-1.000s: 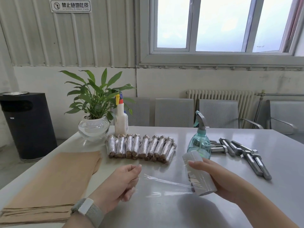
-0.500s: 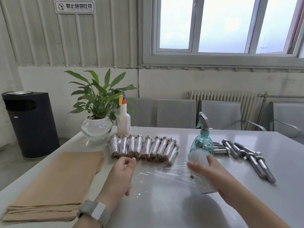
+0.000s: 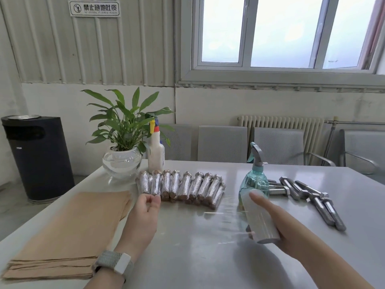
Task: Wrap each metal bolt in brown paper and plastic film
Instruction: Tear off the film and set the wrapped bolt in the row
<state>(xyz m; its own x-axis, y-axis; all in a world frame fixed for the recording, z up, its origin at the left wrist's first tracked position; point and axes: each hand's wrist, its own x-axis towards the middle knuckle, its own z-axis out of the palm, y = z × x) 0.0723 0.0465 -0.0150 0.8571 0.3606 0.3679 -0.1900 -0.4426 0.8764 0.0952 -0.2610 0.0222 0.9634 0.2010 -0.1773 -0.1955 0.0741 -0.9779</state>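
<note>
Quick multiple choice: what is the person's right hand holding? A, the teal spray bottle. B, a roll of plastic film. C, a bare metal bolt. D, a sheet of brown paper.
B: the right hand grips the roll of plastic film, with a clear sheet stretched from it toward the left hand; the teal spray bottle stands behind it, untouched.

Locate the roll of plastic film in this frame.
In the head view, the film roll is right of centre, gripped in the right hand above the table, just in front of the teal spray bottle.
</note>
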